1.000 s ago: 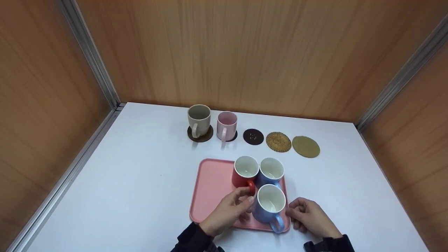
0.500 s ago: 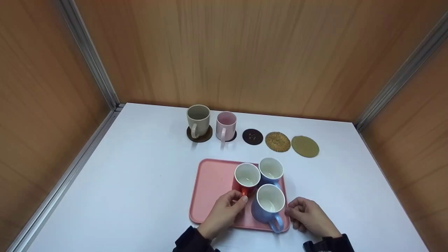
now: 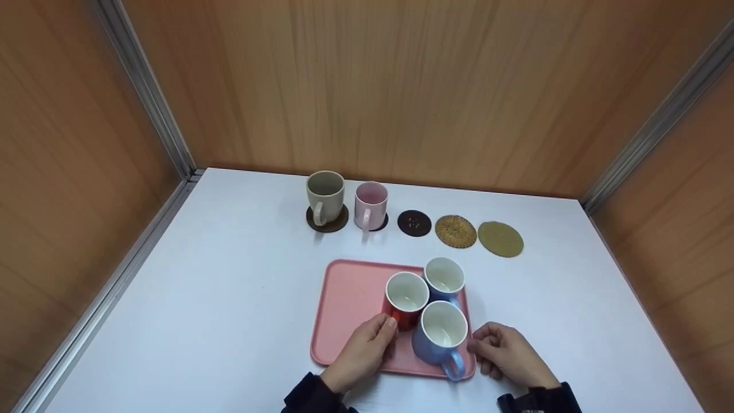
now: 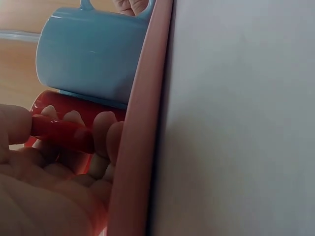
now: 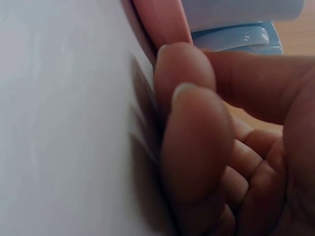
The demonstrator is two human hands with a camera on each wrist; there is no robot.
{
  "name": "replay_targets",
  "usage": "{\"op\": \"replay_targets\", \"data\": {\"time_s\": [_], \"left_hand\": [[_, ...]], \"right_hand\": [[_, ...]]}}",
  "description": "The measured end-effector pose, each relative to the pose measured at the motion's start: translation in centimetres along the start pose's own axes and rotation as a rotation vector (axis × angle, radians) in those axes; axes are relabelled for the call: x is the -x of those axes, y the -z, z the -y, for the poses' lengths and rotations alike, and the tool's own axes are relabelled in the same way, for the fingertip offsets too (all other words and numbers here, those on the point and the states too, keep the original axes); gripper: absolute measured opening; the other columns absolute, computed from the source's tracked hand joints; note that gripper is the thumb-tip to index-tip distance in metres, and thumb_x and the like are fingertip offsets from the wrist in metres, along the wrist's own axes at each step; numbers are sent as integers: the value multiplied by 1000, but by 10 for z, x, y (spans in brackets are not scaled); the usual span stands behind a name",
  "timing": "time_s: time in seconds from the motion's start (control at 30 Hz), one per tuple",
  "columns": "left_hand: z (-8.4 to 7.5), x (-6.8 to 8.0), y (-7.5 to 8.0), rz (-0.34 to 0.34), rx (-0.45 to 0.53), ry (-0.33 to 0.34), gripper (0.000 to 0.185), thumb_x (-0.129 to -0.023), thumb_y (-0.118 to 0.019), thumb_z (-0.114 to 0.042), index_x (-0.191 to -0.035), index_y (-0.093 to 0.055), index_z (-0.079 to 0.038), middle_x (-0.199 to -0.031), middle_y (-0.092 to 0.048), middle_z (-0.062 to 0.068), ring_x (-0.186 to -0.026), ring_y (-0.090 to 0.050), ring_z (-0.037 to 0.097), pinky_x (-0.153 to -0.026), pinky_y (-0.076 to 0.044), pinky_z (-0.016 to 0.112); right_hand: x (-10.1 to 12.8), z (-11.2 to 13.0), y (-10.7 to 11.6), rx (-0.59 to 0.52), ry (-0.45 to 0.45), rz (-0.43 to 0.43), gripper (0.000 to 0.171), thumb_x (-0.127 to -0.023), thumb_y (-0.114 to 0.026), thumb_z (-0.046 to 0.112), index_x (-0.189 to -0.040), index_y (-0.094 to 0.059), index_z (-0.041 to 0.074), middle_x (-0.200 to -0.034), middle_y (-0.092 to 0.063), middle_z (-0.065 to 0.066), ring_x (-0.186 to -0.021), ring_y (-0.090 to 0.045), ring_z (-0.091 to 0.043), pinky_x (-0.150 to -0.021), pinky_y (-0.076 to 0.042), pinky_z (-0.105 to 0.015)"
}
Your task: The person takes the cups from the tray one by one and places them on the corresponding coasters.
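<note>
Handle (image 4: 61,132) of the red mug (image 3: 408,312) points near-left, pinched by the closer left hand (image 3: 362,347); right hand (image 3: 507,353) holds pink tray (image 3: 350,304).

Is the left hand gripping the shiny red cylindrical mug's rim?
No: the left hand grips the red mug by its curved red handle.

The red mug (image 3: 406,304) is glossy, with white inside, and it looks upright, its opening facing up and its base partly hidden. It is over the right half of the pink tray (image 3: 352,304), close against two blue mugs (image 3: 440,338). Its handle points toward the person, and the left grip (image 3: 360,347) pinches it. The tray is rectangular, with rounded corners and a low raised rim; it lies flat on the counter (image 3: 229,298), and the right grip (image 3: 504,353) pinches its right edge.
</note>
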State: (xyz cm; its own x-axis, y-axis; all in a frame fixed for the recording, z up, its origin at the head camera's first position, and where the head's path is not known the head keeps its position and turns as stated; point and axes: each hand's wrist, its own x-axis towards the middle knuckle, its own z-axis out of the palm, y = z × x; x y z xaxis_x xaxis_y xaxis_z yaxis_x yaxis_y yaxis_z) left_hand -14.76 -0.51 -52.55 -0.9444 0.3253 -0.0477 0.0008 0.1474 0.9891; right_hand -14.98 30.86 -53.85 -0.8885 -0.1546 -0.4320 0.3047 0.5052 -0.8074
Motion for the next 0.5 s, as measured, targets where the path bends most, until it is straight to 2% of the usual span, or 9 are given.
{"op": "replay_targets", "data": {"time_s": [0.13,0.3,0.4,0.5], "left_hand": [[-1,0,2,-20,-108,-43,37,-106,-42,-30,-87,-59,-2,-69,-50,-2,-62,-48,5,-58,-41,20],[-3,0,11,-103,-254,-68,34,-106,-43,-28,-83,-59,-9,-69,-47,-8,-64,-46,5,-59,-39,20],[-4,0,18,-140,-282,-57,33,-106,-43,-26,-82,-58,-8,-70,-49,-7,-65,-46,6,-60,-38,20],[-5,0,22,-147,-288,-51,34,-106,-43,-28,-84,-59,-8,-73,-52,-6,-67,-47,6,-61,-39,20]], "right_hand": [[0,1,0,-2,-2,3,41,-89,-72,40,-104,-61,4,-67,-65,-2,-55,-59,-13,-49,-50,-27],[-2,3,0,-2,-32,6,42,-88,-71,42,-105,-60,5,-69,-66,-3,-57,-60,-13,-51,-50,-27],[-1,2,0,-2,-13,4,41,-88,-72,41,-105,-60,5,-68,-66,-2,-57,-60,-13,-50,-50,-27],[0,0,0,-4,8,2,44,-88,-72,42,-105,-60,4,-67,-65,-2,-56,-59,-13,-49,-50,-27]]}}
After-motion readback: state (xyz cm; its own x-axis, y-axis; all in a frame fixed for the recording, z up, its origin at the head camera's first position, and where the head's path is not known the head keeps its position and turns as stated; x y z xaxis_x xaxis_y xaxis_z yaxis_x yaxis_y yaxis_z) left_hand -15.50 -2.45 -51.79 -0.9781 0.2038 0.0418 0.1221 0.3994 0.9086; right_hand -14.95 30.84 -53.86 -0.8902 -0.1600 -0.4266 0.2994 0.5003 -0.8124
